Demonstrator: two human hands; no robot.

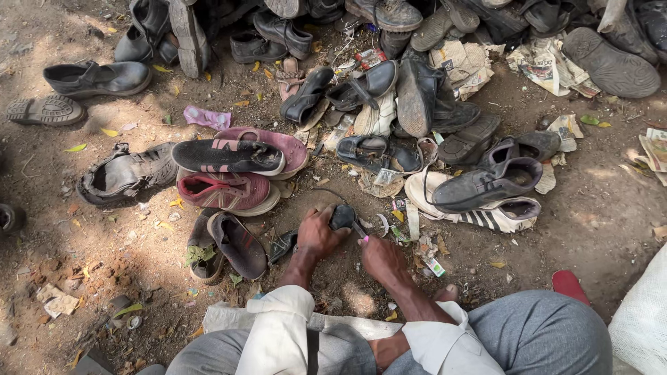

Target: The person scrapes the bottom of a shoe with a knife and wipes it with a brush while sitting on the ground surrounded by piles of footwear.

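Note:
A small dark shoe piece (342, 216) lies on the dirt ground just in front of me. My left hand (316, 232) grips it from the left and presses it down. My right hand (381, 258) is closed around a thin tool with a pink tip (363, 235) that points at the dark piece. Both forearms come out of rolled white sleeves, above my grey trousers (535, 333).
Worn shoes lie heaped all around: a red sneaker (226, 191), a black-soled pink shoe (229, 154), a black lace-up shoe (486, 184), dark sandals (236, 243). Crumpled newspaper (549, 66) lies at the back right. A white sack (643, 319) stands at the right.

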